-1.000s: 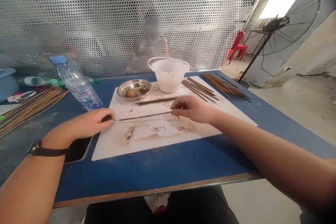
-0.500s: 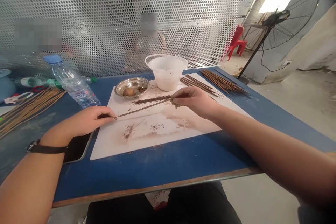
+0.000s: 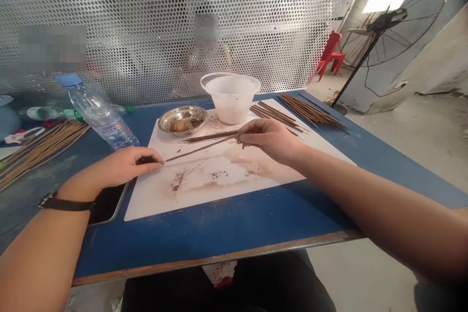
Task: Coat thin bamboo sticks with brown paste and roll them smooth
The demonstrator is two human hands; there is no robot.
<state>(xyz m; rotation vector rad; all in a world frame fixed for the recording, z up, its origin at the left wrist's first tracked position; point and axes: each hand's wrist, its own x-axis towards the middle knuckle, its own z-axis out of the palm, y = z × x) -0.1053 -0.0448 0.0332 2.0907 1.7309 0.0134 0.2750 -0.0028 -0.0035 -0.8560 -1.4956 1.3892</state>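
A thin brown-coated stick (image 3: 199, 150), probably incense, runs slantwise across a white board (image 3: 204, 200) between my hands. My left hand (image 3: 127, 165) is closed around its near end, with a dark lump partly hidden in the fingers. My right hand (image 3: 268, 139) pinches the far end between fingertips. Just beyond lies a small row of coated sticks (image 3: 210, 136). A steel bowl (image 3: 183, 119) holds brown lumps, and a white plastic bucket (image 3: 231, 100) stands behind it. Coated stick bundles (image 3: 274, 117) lie at the board's far right.
The blue table (image 3: 219, 246) has a wooden front edge. On it are a bundle of bare sticks (image 3: 44, 148), a water bottle (image 3: 98, 117) and a phone (image 3: 107, 202). A person sits behind a perforated metal screen (image 3: 285, 14). A floor fan (image 3: 398, 14) stands at right.
My right hand has moved away from me, swinging the stick's far end up from nearly level to a slant. My left hand has barely moved. The view has shifted slightly.
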